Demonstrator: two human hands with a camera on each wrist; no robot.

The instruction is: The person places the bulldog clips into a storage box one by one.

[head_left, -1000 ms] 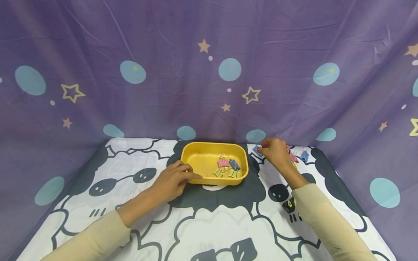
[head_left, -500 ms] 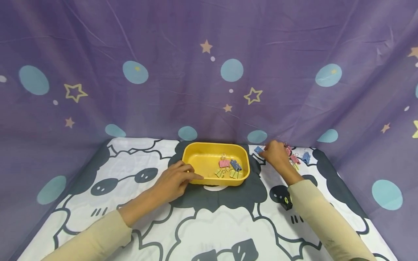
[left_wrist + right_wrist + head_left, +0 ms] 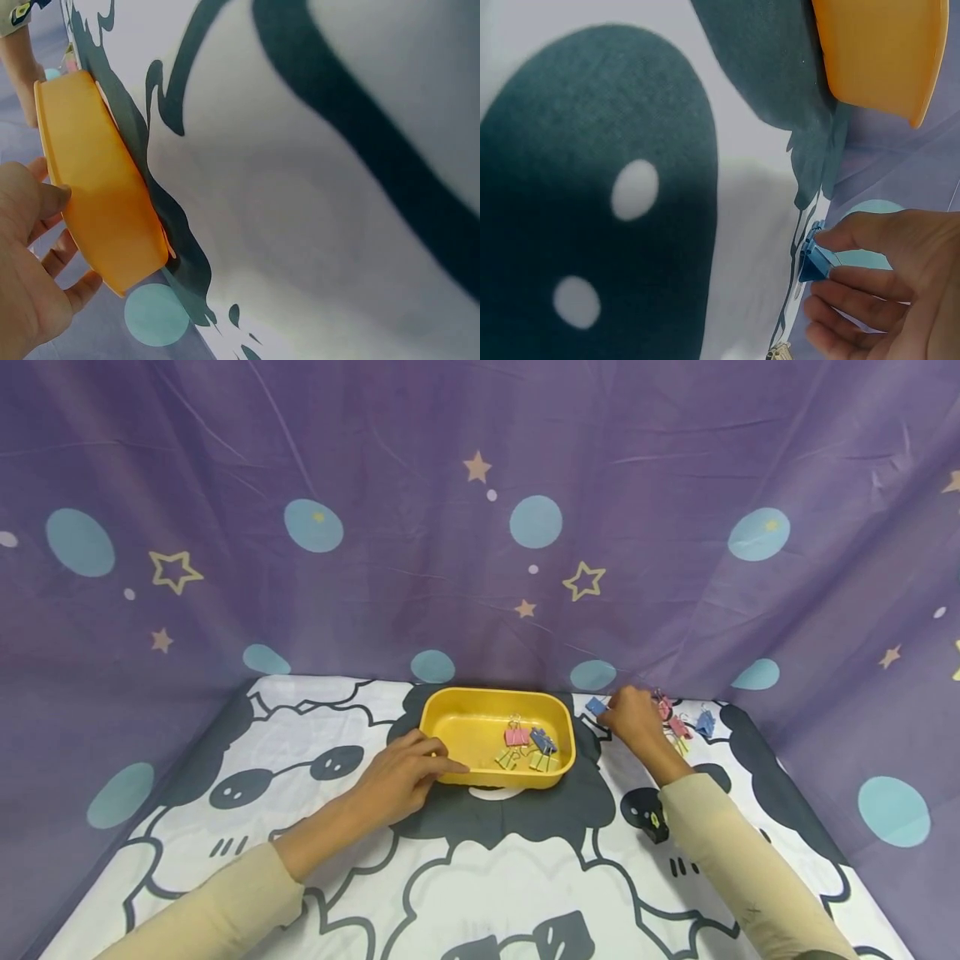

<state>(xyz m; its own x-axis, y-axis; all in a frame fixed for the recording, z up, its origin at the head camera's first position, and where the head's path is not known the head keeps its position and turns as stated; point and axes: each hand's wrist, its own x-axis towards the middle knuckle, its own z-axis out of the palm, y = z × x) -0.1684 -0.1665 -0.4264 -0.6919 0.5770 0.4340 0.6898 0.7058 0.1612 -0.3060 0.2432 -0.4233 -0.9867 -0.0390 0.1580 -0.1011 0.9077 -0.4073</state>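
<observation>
At the back right of the table, my right hand (image 3: 636,720) pinches a blue binder clip (image 3: 813,262) between thumb and fingers. The clip lies flat at the cloth, its left end showing past the fingertips in the head view. My left hand (image 3: 401,775) holds the near left corner of a yellow plastic tray (image 3: 495,695), thumb against the outer wall and fingers at the rim. Inside the tray's right half lie a pink binder clip (image 3: 517,737), a blue one (image 3: 543,742) and two yellow ones (image 3: 544,763).
Right of my right hand, more clips lie loose: pink ones (image 3: 678,727), a blue one (image 3: 706,722) and a yellow one (image 3: 681,746). A purple curtain (image 3: 375,602) rises behind the table. A sheep-patterned cloth (image 3: 517,877) covers the tabletop.
My right fingers have drawn back from over the blue binder clip to its right end. The left hand stays on the tray; the head view has shifted slightly.
</observation>
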